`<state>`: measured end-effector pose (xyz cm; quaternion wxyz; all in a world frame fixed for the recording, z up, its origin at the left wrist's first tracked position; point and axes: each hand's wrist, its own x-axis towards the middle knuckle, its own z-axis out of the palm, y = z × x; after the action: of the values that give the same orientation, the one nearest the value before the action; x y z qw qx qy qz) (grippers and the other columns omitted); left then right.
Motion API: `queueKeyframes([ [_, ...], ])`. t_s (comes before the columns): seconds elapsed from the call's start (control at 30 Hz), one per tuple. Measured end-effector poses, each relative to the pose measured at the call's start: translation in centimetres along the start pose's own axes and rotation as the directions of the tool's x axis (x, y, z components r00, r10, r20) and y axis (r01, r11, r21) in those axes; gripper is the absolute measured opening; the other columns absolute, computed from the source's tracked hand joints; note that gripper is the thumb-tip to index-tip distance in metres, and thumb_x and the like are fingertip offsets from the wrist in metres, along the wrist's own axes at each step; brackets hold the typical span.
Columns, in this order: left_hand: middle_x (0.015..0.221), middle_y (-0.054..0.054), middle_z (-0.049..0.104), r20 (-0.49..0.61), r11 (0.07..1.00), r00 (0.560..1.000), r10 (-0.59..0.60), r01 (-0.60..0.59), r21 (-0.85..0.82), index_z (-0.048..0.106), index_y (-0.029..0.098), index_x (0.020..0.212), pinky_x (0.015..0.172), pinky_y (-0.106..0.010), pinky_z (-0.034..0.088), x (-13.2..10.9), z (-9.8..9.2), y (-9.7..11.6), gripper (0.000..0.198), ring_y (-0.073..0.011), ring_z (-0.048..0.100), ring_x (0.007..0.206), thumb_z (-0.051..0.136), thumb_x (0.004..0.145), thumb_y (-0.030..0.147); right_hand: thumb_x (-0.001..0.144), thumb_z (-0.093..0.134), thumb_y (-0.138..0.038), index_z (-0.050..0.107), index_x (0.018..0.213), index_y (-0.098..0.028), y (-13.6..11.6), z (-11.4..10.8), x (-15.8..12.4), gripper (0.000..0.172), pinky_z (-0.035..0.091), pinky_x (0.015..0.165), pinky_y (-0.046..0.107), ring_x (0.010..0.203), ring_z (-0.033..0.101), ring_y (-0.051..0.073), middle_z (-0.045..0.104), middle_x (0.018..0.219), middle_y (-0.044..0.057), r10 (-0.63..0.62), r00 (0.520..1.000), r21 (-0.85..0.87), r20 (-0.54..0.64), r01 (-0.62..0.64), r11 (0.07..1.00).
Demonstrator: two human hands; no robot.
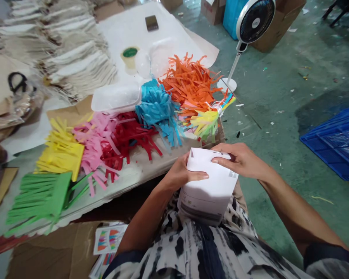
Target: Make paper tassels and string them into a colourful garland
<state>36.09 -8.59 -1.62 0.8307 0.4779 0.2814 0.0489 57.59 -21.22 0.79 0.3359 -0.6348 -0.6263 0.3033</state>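
A white paper packet (206,192) with small print and a dark band near its lower edge rests against my lap. My left hand (184,173) grips its left side, the thumb lying flat across the face. At the upper right corner, my right hand (241,159) pinches the edge with thumb and fingers. Whether the packet is a box, an envelope or folded sheets, I cannot tell. Just beyond it on the table lies a multicoloured paper tassel (206,122). Fringed tissue paper lies nearby in orange (192,83), blue (157,106) and red (129,135).
Pink (94,135), yellow (59,153) and green (42,193) fringes line the table's front edge. Behind them are a clear plastic tub (116,97), a tape roll (129,56) and stacked pale bundles (75,58). A fan (256,23) and a blue crate (334,143) stand right.
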Motion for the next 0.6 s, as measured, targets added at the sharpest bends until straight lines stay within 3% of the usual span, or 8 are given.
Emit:
queueKeyframes([
  [0.23, 0.11, -0.008, 0.081, -0.04, 0.997, 0.997, 0.061, -0.06, 0.039, 0.076, 0.017, 0.119, 0.085, -0.033, 0.06, 0.1, -0.2, -0.6, 0.065, -0.0247, 0.075, 0.094, 0.101, 0.059, 0.025, 0.104, 0.059, -0.051, 0.068, 0.114, -0.023, -0.3, -0.4, 0.6, 0.031, 0.034, 0.058, 0.025, 0.061, 0.048, 0.012, 0.065, 0.078, -0.004, 0.032, 0.991, 0.056, 0.134, -0.04, 0.998],
  [0.37, 0.109, -0.009, 0.081, -0.062, 0.998, 0.997, 0.034, -0.03, 0.06, 0.076, 0.015, 0.117, 0.085, -0.034, 0.06, 0.0, -0.1, -0.3, 0.064, -0.0251, 0.075, 0.094, 0.101, 0.06, 0.028, 0.107, 0.053, -0.055, 0.065, 0.103, -0.021, -0.5, -0.9, 0.6, 0.036, 0.037, 0.061, 0.024, 0.069, 0.051, 0.013, 0.06, 0.082, -0.002, 0.041, 0.975, 0.167, 0.22, -0.079, 0.983],
  [0.5, 0.108, -0.009, 0.081, -0.055, 0.999, 0.998, 0.02, -0.017, 0.048, 0.077, 0.014, 0.115, 0.085, -0.034, 0.06, -0.3, 0.2, 0.2, 0.063, -0.0249, 0.075, 0.092, 0.102, 0.058, 0.028, 0.106, 0.052, -0.057, 0.059, 0.087, -0.021, -0.5, -0.9, 0.6, 0.041, 0.035, 0.06, 0.024, 0.066, 0.046, 0.012, 0.051, 0.074, -0.004, 0.051, 0.979, 0.185, 0.195, -0.088, 0.979],
  [0.6, 0.103, -0.008, 0.081, -0.035, 0.999, 0.999, 0.008, -0.007, 0.037, 0.078, 0.014, 0.111, 0.081, -0.031, 0.059, -0.4, 0.5, 0.5, 0.061, -0.0231, 0.074, 0.088, 0.102, 0.058, 0.03, 0.102, 0.06, -0.057, 0.061, 0.083, -0.02, -0.4, -0.7, 0.7, 0.042, 0.034, 0.058, 0.025, 0.066, 0.046, 0.012, 0.053, 0.073, -0.004, 0.072, 0.979, 0.203, 0.193, -0.112, 0.973],
])
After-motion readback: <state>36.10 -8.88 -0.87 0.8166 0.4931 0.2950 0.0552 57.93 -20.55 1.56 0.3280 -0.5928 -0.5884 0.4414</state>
